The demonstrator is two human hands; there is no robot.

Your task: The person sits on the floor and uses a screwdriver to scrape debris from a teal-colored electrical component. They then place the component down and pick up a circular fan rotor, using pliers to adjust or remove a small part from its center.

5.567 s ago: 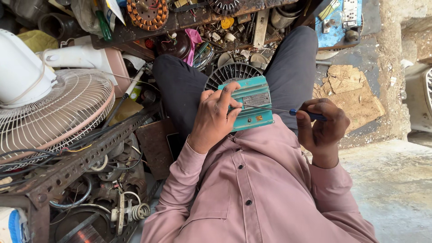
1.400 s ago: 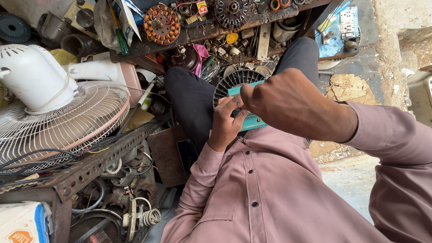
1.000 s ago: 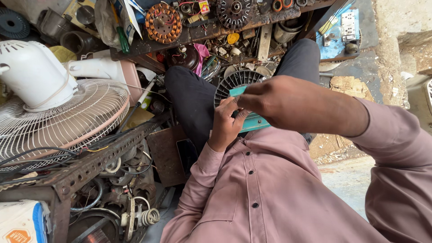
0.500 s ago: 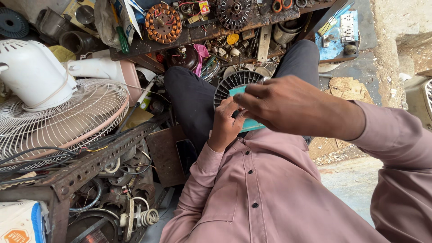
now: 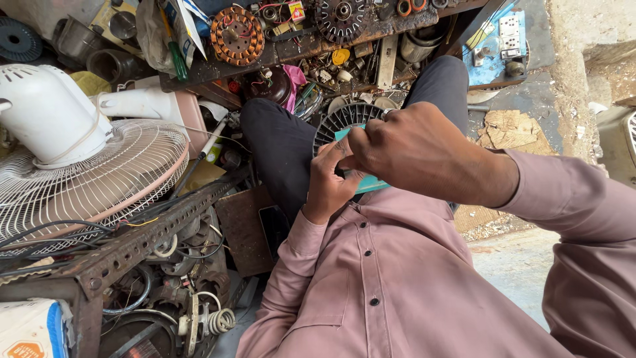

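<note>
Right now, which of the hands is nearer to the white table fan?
Left. The left hand holds the teal part on the lap, on the side toward the white table fan; the right hand reaches over it from farther off.

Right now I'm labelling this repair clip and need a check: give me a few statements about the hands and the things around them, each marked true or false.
1. The left hand holds a teal flat part over the lap. True.
2. The right hand rests on the floor. False: it reaches across onto the teal part, covering most of it.
3. A white fan with a wire grille lies to the person's left. True.
4. The black round vented disc hangs on the shelf. False: it sits between the knees, behind the hands.
5. A copper-wound stator lies on the cluttered shelf. True.
</note>
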